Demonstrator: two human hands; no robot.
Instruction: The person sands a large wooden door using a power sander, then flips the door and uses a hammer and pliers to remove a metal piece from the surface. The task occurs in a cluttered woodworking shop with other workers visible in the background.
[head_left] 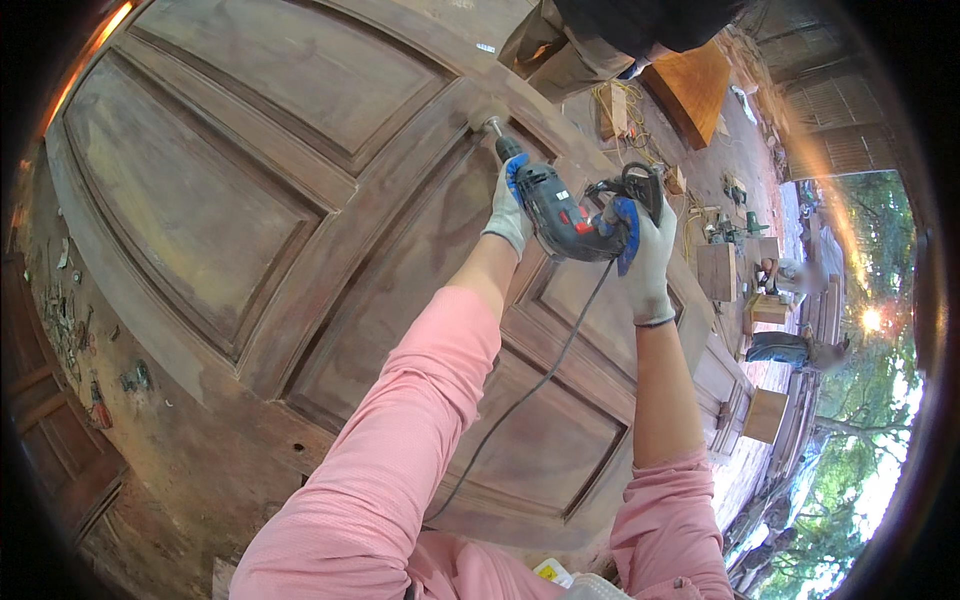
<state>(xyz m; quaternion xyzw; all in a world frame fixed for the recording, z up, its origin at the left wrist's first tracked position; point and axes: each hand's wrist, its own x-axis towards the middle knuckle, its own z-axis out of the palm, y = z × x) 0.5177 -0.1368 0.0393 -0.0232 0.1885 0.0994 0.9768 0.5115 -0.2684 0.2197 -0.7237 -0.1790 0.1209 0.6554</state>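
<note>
A black corded power drill [556,212] is held out in front of me over a large brown panelled wooden door [420,265]. My left hand [508,208], in a white and blue work glove, wraps the drill's front part behind the chuck. Gloved alike, my right hand [645,245] grips the rear handle. A round sanding head [489,118] on the drill's shaft meets the door's frame near its far edge; it looks blurred, and I cannot tell its exact shape. The drill's grey cord [540,385] hangs down across the door towards my body.
Beyond the door's far edge stands another person [610,40] in dark clothing. An orange-brown wooden slab [690,95] and a yellow cord [640,140] lie at the far right. Further right are wooden blocks [716,272] and other people. Small tools and scraps [80,335] litter the left side.
</note>
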